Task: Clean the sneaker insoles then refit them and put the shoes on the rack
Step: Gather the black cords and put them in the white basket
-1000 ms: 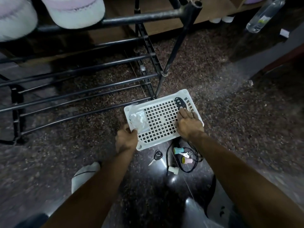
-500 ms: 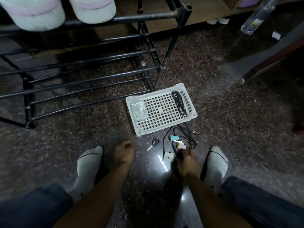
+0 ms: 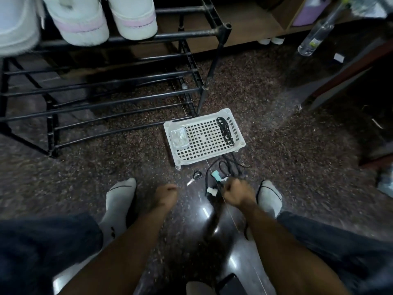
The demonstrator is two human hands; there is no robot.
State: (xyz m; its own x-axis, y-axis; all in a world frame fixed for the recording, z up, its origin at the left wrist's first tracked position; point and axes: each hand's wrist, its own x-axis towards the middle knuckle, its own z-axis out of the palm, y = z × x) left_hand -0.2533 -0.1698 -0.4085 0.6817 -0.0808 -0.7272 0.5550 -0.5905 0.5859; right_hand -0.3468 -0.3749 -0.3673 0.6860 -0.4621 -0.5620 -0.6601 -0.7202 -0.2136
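Two white sneakers with pink stripes point(image 3: 80, 24) point(image 3: 134, 18) stand on the top bars of the black metal shoe rack point(image 3: 185, 36) at the upper left. No insoles show. My left hand point(image 3: 165, 193) hovers low over the dark floor with its fingers curled and nothing in it. My right hand point(image 3: 238, 192) is blurred and curls into the tangle of black cables point(image 3: 229, 167) on the floor, just in front of a white perforated basket point(image 3: 204, 161).
The basket holds a small clear packet point(image 3: 179, 138) and a black cord point(image 3: 225, 130). A key point(image 3: 195, 177), a teal plug point(image 3: 217, 174) and a white plug point(image 3: 211, 191) lie beside the cables. My socked feet point(image 3: 121, 199) point(image 3: 270, 196) flank my hands. A clear bottle point(image 3: 314, 37) leans at the upper right.
Both hands have left the basket and pulled back toward me. My right hand came down onto the cable tangle. The view rose, so the sneakers on the rack show more fully.
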